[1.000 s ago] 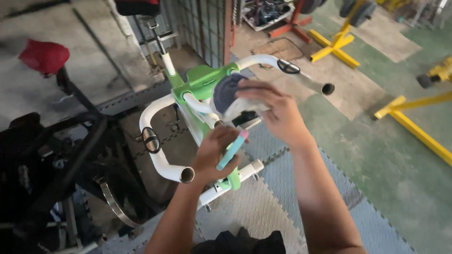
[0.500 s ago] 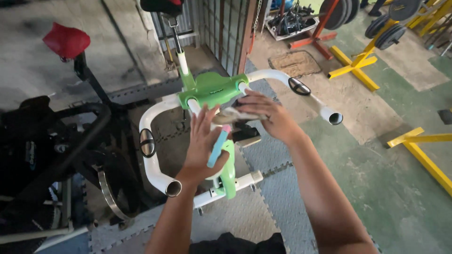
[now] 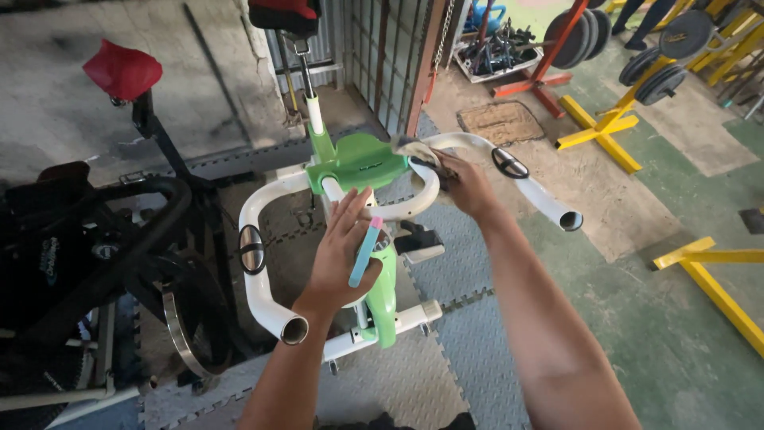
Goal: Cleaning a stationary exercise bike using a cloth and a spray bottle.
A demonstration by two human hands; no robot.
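The right hand (image 3: 465,185) presses a grey cloth (image 3: 415,148) on the white handlebar (image 3: 414,209), fingers closed on it; the left hand (image 3: 341,255) pinches a blue-pink tool (image 3: 365,252); a crate (image 3: 500,49) holds dark metal parts.

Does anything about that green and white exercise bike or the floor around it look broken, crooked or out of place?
Nothing looks broken. The white handlebar ends are open tubes without grips or caps, which looks a bit unfinished. The right hand presses a grey cloth on the bar; the left hand holds a slim blue and pink tool.
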